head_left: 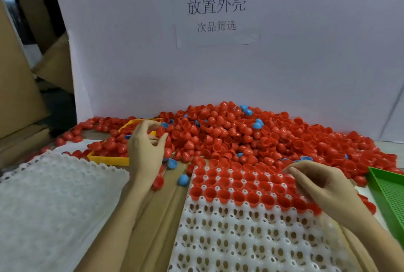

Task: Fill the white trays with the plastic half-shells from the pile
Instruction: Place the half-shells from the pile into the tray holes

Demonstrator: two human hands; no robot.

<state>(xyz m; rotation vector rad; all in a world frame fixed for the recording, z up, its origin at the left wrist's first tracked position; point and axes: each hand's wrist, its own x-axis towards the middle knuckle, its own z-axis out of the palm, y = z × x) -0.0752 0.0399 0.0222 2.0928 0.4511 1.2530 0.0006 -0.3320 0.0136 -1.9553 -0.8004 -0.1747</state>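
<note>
Left hand (145, 149) hovers, fingers loosely curled, at the heaped pile of red plastic half-shells (240, 131); right hand (323, 186), fingers bent, grasp unclear, over the half-filled white perforated tray (251, 234).

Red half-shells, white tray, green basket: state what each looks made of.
Red half-shells: thin moulded plastic, smooth and slightly glossy, with soft highlights on the domes.
White tray: plastic, probably moulded, matte and faintly translucent, with regular sockets and holes.
Green basket: rigid plastic, apparently; an even perforated mesh floor and a solid rim.
</note>
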